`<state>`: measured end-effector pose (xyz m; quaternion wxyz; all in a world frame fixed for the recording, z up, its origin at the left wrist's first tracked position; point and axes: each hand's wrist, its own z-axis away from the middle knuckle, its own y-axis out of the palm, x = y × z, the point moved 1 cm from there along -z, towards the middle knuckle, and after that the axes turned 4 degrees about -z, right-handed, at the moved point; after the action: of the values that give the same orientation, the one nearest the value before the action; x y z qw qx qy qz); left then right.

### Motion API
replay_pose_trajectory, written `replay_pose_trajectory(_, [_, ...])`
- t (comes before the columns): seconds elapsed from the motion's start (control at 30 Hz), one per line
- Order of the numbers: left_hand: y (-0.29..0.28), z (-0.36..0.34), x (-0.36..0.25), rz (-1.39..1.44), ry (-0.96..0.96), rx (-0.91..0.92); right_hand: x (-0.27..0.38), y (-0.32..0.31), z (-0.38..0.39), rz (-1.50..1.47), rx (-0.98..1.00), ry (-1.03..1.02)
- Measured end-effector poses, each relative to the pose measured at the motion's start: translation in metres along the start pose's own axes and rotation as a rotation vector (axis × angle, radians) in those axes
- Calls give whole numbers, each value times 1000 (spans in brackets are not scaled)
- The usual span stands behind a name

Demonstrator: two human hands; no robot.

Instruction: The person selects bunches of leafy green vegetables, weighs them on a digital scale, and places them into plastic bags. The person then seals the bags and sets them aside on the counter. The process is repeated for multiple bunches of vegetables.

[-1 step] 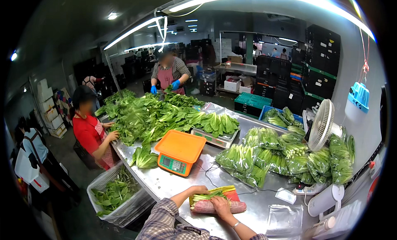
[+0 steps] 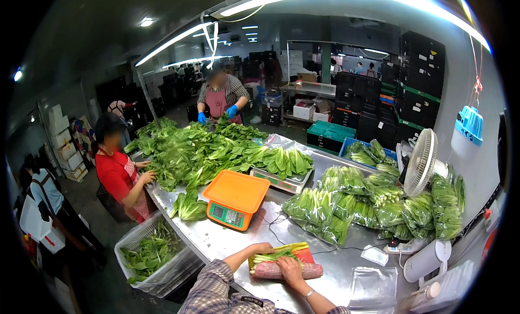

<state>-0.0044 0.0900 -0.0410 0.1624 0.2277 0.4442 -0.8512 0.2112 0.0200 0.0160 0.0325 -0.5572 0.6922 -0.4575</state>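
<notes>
On the metal table in front of me lies a bunch of leafy greens (image 2: 276,255) on a yellow and red sheet (image 2: 301,251). Along its near side runs a pinkish roll (image 2: 311,270) whose material I cannot make out. My left hand (image 2: 259,250) is closed around the left end of the greens, its fingertips partly hidden. My right hand (image 2: 291,269) curls over the middle of the roll, fingers against the greens. Beyond my hands stands a scale with an orange pan (image 2: 236,191), its pan bare. A loose leafy head (image 2: 190,205) lies left of the scale.
Bagged greens (image 2: 319,205) lie at the right, near a fan (image 2: 421,162) and a white kettle (image 2: 427,262). Loose greens (image 2: 189,149) cover the far table. A second scale (image 2: 287,181) bears greens. A white crate (image 2: 130,243) stands left. Two co-workers handle greens opposite.
</notes>
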Motion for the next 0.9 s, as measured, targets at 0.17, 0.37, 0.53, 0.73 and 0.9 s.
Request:
replay_pose_trajectory(0.17, [-2,36,-42,37,18,63,14,3,12,115,-75,105])
replay_pose_trajectory(0.37, [22,74,-46,-361,198,136,23,6,16,76,-60,87])
replay_pose_trajectory(0.53, [37,98,-51,-429,148,-6,35,-3,19,30,-28,14])
replay_pose_trajectory(0.73, [70,125,-70,-757,251,-325,64,-38,-13,308,562,-220])
replay_pose_trajectory(0.9, [60,105,-47,-478,237,-292,36,-15,-37,-99,757,25])
